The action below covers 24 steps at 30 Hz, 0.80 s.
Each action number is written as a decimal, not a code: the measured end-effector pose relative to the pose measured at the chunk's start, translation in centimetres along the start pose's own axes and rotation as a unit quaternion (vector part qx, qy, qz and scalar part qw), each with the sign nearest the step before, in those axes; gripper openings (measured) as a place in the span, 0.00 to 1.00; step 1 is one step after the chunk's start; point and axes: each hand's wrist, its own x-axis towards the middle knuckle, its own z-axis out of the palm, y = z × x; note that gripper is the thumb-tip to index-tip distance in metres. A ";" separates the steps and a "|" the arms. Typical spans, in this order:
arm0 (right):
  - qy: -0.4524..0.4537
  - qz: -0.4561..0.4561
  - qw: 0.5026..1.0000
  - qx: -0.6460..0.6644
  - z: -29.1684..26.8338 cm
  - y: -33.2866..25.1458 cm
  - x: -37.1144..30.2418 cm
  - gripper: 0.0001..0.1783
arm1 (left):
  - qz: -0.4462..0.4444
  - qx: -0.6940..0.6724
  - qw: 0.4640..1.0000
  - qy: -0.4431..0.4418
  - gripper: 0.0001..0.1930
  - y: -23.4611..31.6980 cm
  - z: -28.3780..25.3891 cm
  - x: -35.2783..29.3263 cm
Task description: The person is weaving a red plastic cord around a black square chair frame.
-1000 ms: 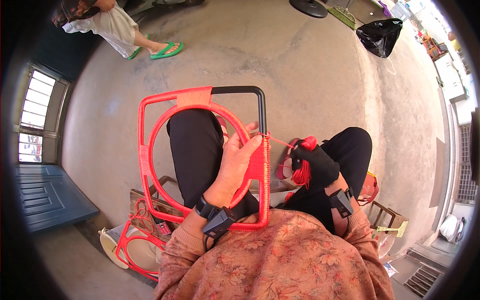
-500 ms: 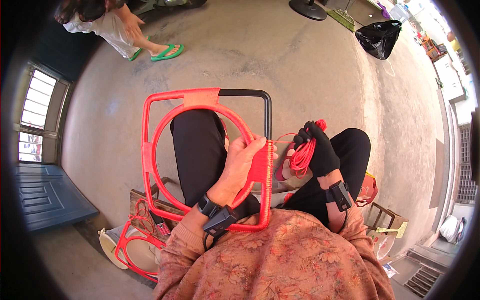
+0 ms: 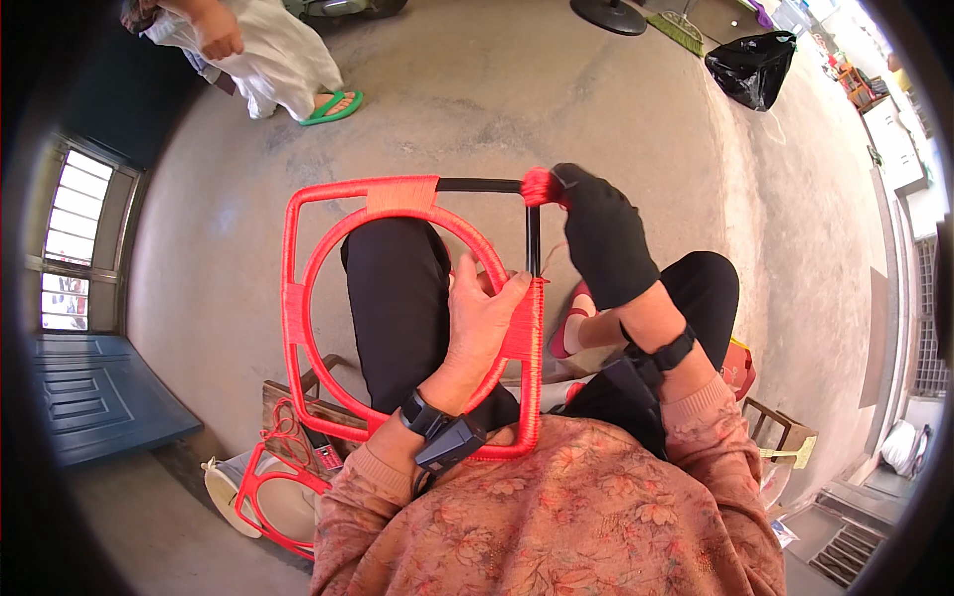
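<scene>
A square-cornered frame with an inner ring rests over my lap. Red cord is wound tightly over most of it, while its upper right corner shows bare black tube. My left hand grips the frame's right side, thumb at the edge of the winding. In a black fingerless glove, my right hand is closed on a bundle of red cord at the bare corner. The bundle hides that corner, and a thin strand runs down toward the winding.
A second red-wound frame leans by a pale bucket at lower left. Across the floor stands another person in green flip-flops. A black plastic bag, a broom and a round black base are at the far right.
My right hand has carried the cord bundle up and left, from beside the frame to its upper right corner. My left hand's fingers have shifted slightly. The other person has moved their leg and hand.
</scene>
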 end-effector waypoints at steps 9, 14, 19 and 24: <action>-0.045 -0.140 0.989 -0.031 -0.7 -4.7 1.9 0.18 | 0.006 -0.076 0.997 -0.032 0.18 -0.2 -0.2 0.5; -0.115 0.322 0.874 0.345 -0.8 -2.3 -1.9 0.20 | -0.056 -0.123 0.989 -0.058 0.13 -0.1 -0.4 0.4; -0.214 0.371 0.773 0.468 -0.2 -0.9 -3.4 0.18 | -0.087 -0.187 0.974 -0.090 0.10 0.7 -0.4 -0.3; -0.003 0.307 0.702 0.643 -5.7 3.1 -6.0 0.10 | -0.109 -0.166 0.976 -0.093 0.05 0.9 -0.8 -0.3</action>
